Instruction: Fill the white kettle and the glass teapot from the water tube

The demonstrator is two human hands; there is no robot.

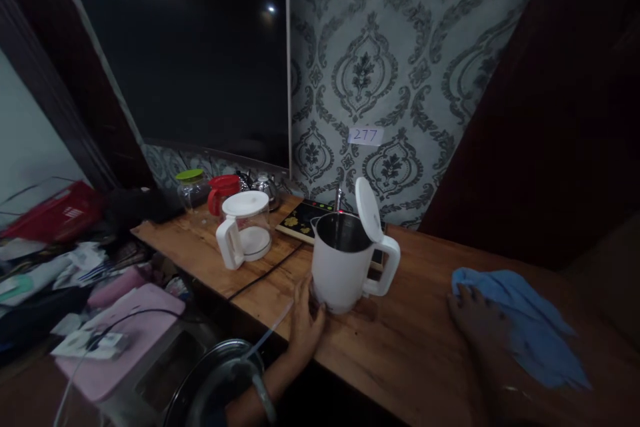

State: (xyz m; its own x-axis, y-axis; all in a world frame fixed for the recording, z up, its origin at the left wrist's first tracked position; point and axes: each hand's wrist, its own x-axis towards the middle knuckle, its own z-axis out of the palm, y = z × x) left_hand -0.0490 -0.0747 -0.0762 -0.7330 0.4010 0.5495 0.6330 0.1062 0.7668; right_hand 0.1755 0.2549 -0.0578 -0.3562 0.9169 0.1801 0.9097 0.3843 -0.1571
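A white electric kettle (336,277) stands upright on the wooden table, its lid (369,209) raised and its handle turned to the right. Against the lower left side of the kettle rests my left hand (305,320), thumb and fingers apart. A stream of water appears to run from a thin metal spout (339,199) down into the kettle's dark inside. Farther right, my right hand (480,320) bears down on a crumpled blue cloth (530,323) with its fingers curled onto the cloth's edge. Shadow hides part of that hand.
Left of the kettle stand a glass pot with white lid (247,205), a red-lidded jug (224,185) and a green-lidded jug (190,177). Behind is a black panel (300,221). A clear tube (270,330) drops to a dark bucket (240,347). A pink stool (145,320) is at left.
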